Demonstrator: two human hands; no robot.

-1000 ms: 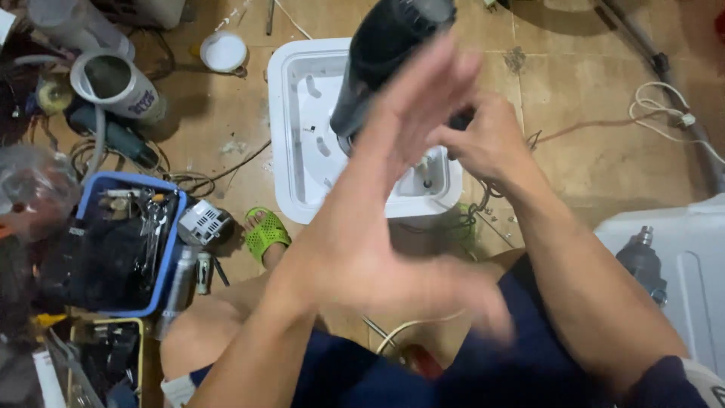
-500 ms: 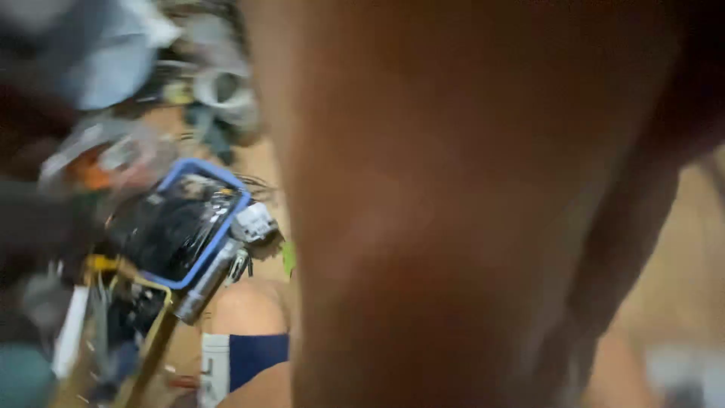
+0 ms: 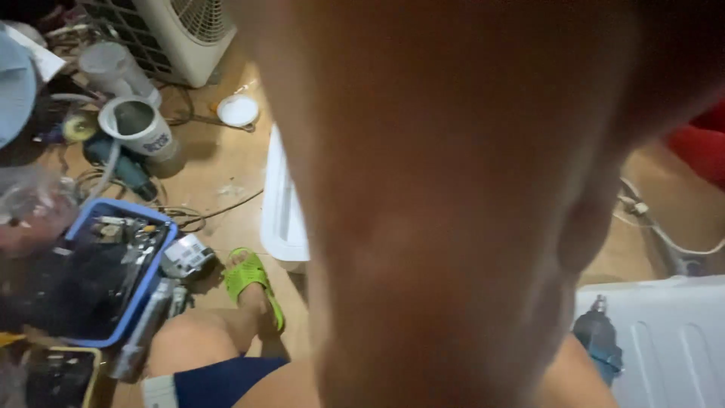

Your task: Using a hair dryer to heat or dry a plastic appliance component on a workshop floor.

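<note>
Arm (image 3: 468,227) blocks view; white appliance (image 3: 283,219) beside it.

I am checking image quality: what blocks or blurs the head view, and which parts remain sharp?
Head view: a blurred arm, very close to the lens, fills the centre and right; the blue tray, green sandal and white cup on the left stay fairly sharp; light is warm and dim.

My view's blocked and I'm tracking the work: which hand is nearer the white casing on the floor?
Cannot tell. A blurred arm close to the lens covers the middle, hiding both hands; only the left edge of the white casing shows beside it.
</note>
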